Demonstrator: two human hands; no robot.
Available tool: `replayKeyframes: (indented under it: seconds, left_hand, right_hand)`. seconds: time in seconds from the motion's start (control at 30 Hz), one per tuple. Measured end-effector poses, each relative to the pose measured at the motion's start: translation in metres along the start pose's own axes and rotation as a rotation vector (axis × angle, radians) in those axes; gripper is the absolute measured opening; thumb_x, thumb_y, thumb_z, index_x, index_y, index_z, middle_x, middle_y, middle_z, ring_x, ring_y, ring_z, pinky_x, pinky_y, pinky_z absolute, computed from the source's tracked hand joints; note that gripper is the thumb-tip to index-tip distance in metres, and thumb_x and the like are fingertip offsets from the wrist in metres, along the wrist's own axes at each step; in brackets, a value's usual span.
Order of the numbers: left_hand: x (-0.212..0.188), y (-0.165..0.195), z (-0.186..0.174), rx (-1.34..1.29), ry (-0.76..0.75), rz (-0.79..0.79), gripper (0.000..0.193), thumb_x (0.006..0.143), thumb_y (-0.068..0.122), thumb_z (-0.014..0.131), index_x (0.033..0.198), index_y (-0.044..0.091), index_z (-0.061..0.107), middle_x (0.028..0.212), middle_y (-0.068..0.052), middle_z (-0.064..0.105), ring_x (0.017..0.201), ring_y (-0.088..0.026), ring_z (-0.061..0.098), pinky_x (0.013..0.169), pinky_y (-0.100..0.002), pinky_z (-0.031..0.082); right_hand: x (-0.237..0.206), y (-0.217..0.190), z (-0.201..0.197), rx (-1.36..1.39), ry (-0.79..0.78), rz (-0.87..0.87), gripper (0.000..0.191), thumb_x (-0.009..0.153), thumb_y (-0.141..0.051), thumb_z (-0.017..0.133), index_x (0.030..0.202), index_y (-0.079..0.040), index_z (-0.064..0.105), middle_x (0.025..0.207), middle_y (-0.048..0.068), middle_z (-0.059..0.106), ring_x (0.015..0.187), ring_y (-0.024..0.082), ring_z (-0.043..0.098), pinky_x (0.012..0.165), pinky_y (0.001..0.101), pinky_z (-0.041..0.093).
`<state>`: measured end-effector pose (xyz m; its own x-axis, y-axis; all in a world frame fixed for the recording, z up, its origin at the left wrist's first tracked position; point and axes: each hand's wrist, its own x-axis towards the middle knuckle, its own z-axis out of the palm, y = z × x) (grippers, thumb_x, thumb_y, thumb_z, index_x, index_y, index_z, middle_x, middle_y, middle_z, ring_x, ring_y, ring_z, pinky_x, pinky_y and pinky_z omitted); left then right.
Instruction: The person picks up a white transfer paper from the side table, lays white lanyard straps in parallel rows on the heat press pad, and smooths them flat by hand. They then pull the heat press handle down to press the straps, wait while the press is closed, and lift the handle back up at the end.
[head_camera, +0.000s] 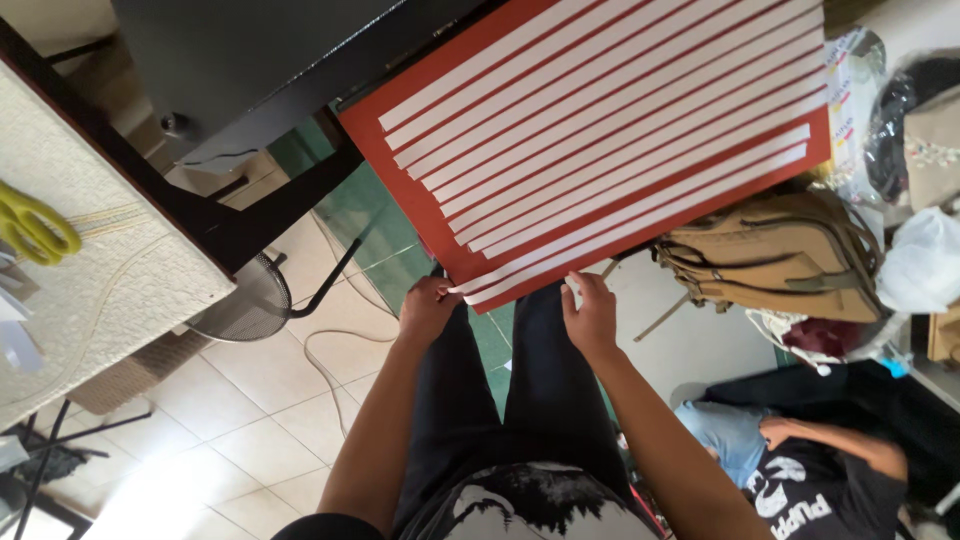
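**Two hands at the edge of a striped red board**

While the left hand (428, 308) pinches the near end of a white paper strip (630, 215) at the board's lower corner, its grip closed on that strip, the right hand (590, 312) rests just beside it with fingers curled at the same edge; whether its grip has hold of a strip cannot be told. Both hands work at the near rim of a red board (400, 170), which lies tilted across the upper middle of the view and carries a row of long white strips laid side by side, slivers of red showing between them. Dark trousers (540, 380) run down from the hands to the bottom of the frame. To the left stands a table (120, 290) with a pale quilted cover, yellow scissors (35, 228) lying near its far edge. A tan backpack (780, 255) sits just right of the board. Below it, another person (800, 465) in a dark printed shirt is on the tiled floor (250, 430).
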<state>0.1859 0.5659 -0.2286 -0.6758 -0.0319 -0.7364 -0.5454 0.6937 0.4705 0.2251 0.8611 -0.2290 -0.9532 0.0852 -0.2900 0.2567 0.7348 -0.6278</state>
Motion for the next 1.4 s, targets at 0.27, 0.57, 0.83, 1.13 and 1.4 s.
replayKeyframes:
  seconds: [0.27, 0.57, 0.83, 1.13, 1.4]
  left_hand:
    - [0.018, 0.054, 0.018, 0.349, 0.237, 0.337, 0.01, 0.085, 0.019, 0.068, 0.092, 0.014, 0.073, 0.096, -0.007, 0.07, 0.089, -0.032, 0.067, 0.078, -0.044, 0.055]
    - [0.031, 0.073, 0.046, 0.554, 0.373, 0.558, 0.008, 0.083, 0.011, 0.063, 0.087, 0.013, 0.07, 0.082, -0.005, 0.064, 0.081, -0.027, 0.066, 0.075, -0.044, 0.053]
    - [0.014, 0.019, 0.022, 0.528, 0.329, 0.443, 0.012, 0.089, 0.022, 0.068, 0.094, 0.016, 0.077, 0.083, -0.007, 0.071, 0.08, -0.028, 0.069, 0.069, -0.043, 0.055]
    - [-0.054, -0.072, -0.071, 0.917, 0.184, -0.275, 0.03, 0.088, 0.03, 0.069, 0.115, 0.017, 0.073, 0.109, -0.005, 0.073, 0.092, -0.028, 0.073, 0.079, -0.044, 0.058]
    - [0.028, 0.067, 0.034, 0.327, 0.364, 0.788, 0.034, 0.075, 0.003, 0.074, 0.109, 0.005, 0.072, 0.102, -0.013, 0.072, 0.098, -0.034, 0.068, 0.088, -0.047, 0.053]
  right_hand:
    - [0.047, 0.01, -0.014, 0.084, 0.175, -0.071, 0.019, 0.099, -0.009, 0.07, 0.116, -0.002, 0.065, 0.108, 0.015, 0.069, 0.084, 0.031, 0.068, 0.073, 0.0416, 0.054]
    - [0.093, 0.019, -0.044, 0.002, 0.415, -0.181, 0.029, 0.089, -0.006, 0.066, 0.117, -0.002, 0.065, 0.094, 0.009, 0.066, 0.095, 0.037, 0.065, 0.086, 0.049, 0.051]
    - [0.135, 0.064, -0.082, -0.032, 0.537, -0.044, 0.02, 0.096, -0.007, 0.07, 0.114, -0.002, 0.065, 0.103, 0.016, 0.068, 0.093, 0.038, 0.065, 0.08, 0.0487, 0.049]
    - [0.169, 0.077, -0.087, -0.338, 0.237, 0.372, 0.074, 0.105, -0.046, 0.052, 0.159, 0.001, 0.032, 0.167, 0.021, 0.028, 0.153, 0.044, 0.024, 0.109, 0.0644, 0.024]
    - [0.11, 0.007, -0.02, -0.294, 0.105, 0.336, 0.087, 0.1, -0.058, 0.049, 0.157, 0.003, 0.026, 0.167, 0.021, 0.018, 0.151, 0.044, 0.02, 0.109, 0.0661, 0.023]
